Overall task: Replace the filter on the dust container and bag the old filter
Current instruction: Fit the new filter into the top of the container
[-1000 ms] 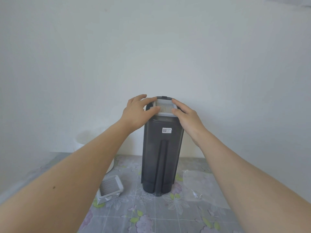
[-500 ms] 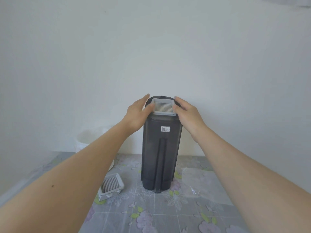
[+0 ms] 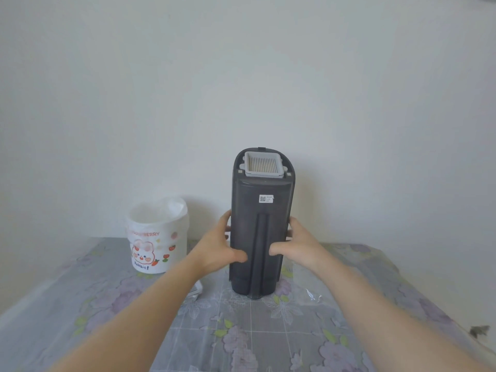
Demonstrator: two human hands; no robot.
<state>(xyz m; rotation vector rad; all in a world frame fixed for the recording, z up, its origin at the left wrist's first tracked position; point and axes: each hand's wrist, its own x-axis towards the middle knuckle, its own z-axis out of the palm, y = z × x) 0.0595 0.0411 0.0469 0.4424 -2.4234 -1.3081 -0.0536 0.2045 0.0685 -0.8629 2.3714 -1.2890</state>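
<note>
A tall dark grey dust container [image 3: 261,237] stands upright on the table. A white pleated filter [image 3: 264,164] sits in the recess at its top. My left hand [image 3: 218,247] grips the container's left side at mid-height. On the opposite side, my right hand [image 3: 299,244] holds it with the thumb across the front. A second filter [image 3: 195,290] lies on the table, mostly hidden behind my left forearm. A clear plastic bag [image 3: 312,294] lies flat to the right of the container's base.
A small white bin [image 3: 158,237] lined with a white bag, printed with a rabbit, stands at the back left by the wall. The table [image 3: 255,331] has a floral cloth under clear plastic. A plain wall rises right behind the container.
Both hands left the filter at the top and slid down to grip the container's sides at mid-height. The camera view tilted, bringing the white bin into full sight.
</note>
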